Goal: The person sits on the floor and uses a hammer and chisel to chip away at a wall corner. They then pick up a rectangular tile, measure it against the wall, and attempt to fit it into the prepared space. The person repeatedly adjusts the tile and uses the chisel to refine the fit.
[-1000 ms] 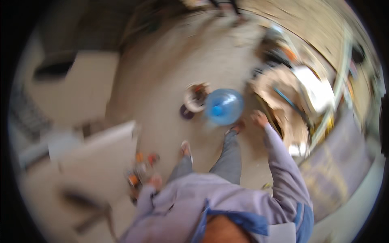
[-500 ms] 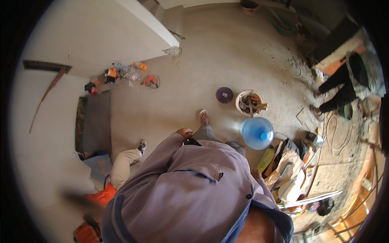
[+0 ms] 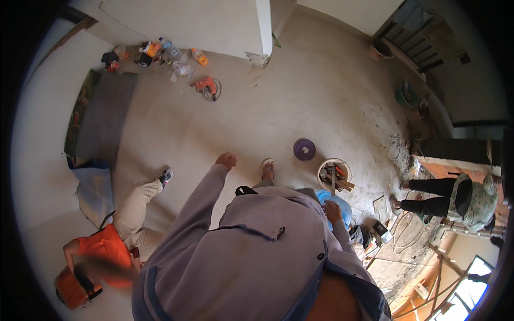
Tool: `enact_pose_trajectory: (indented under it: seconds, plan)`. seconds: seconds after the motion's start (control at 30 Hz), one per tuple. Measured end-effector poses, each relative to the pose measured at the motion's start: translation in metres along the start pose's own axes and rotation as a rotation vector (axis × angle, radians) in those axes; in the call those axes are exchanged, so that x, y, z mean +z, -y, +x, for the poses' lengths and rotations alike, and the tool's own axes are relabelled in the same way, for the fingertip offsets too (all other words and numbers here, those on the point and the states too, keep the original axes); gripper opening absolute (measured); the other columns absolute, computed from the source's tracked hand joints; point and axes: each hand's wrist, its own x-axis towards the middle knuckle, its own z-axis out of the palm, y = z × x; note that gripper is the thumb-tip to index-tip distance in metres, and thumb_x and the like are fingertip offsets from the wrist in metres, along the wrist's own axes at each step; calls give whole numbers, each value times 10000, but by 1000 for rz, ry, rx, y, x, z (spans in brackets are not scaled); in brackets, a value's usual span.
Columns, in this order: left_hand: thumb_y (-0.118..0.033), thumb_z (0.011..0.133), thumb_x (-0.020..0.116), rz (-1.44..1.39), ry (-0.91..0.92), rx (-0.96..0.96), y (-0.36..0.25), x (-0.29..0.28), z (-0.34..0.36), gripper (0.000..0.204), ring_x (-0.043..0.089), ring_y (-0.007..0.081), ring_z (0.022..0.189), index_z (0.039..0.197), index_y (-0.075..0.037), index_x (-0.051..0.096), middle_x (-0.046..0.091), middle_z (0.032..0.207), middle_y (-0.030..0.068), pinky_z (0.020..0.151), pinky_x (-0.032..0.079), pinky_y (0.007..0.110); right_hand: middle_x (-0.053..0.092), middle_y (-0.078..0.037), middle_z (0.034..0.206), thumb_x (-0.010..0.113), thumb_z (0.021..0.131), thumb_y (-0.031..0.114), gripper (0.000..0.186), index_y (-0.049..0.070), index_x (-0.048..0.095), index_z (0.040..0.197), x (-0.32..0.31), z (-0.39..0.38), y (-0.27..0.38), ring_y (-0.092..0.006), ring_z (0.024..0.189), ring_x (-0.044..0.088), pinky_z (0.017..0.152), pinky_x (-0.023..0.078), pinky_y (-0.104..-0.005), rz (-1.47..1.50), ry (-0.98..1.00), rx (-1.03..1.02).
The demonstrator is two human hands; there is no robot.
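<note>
My left hand (image 3: pixel 227 160) hangs out over the floor at the end of a grey sleeve. Its fingers are loosely curled, with nothing showing in them. In front of the large blue water jug (image 3: pixel 324 197) is my right hand (image 3: pixel 333 212), fingers bent and a little apart. Whether it touches the jug I cannot tell; hand and body hide much of the jug. Just beyond stands a pale bucket (image 3: pixel 320 170) filled with hand tools and wood-handled pieces. To its left is a round purple tub or lid (image 3: pixel 304 150) with small pale items on it.
A red power drill (image 3: pixel 205 85) lies on the floor with its cord. Bottles (image 3: pixel 199 57) and bags line the wall. A person in orange (image 3: pixel 110 251) sits at left; another person (image 3: pixel 471 200) bends at right. A dark mat (image 3: pixel 104 112) leans at left.
My view has turned and shifted right. My left arm has swung outward from my body, and my right hand has come forward in front of the jug. The seated person has come into fuller view.
</note>
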Motion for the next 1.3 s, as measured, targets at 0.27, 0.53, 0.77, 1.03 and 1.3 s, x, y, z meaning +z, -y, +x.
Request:
enact_pose_trajectory:
  seconds: [0.27, 0.53, 0.77, 1.03, 1.3]
  plan:
    - [-292, 903, 562, 47, -77, -249, 61, -59, -14, 382, 646, 218, 971, 1240, -113, 553, 648, 1110, 76, 714, 521, 375, 685, -122, 926, 567, 841, 157, 358, 21, 589, 1171, -2, 98, 62, -194, 721, 658, 565, 529, -323, -85, 146, 87]
    - [-278, 837, 566, 608, 82, 71, 46, -7, -37, 266, 652, 213, 864, 957, -51, 635, 648, 930, 119, 741, 503, 328, 682, -65, 916, 550, 877, 160, 232, 120, 660, 1077, -61, 263, 34, -189, 784, 664, 657, 537, -348, -458, 244, -18]
    - [-360, 846, 609, 561, -48, 113, -42, -4, 1, 472, 650, 228, 1000, 1193, -40, 627, 651, 1125, 161, 860, 520, 341, 667, -63, 841, 540, 873, 157, 292, 17, 635, 1111, -47, 277, 187, -132, 658, 615, 545, 504, -266, -272, 257, -342]
    - [-339, 883, 640, 165, 122, 75, -281, 47, 45, 573, 513, 281, 1231, 1359, -62, 480, 564, 1289, 170, 1020, 418, 392, 682, -64, 898, 495, 939, 291, 309, 44, 640, 1053, -84, 306, 268, -135, 668, 630, 555, 514, -286, 55, 257, 5]
    - [-433, 856, 643, 159, 229, -7, -200, 11, 133, 490, 505, 282, 1245, 1226, -112, 621, 558, 1318, 151, 1029, 408, 341, 695, -97, 966, 517, 867, 197, 269, 25, 647, 1028, -81, 300, 246, -183, 755, 661, 638, 542, -315, -225, 164, 93]
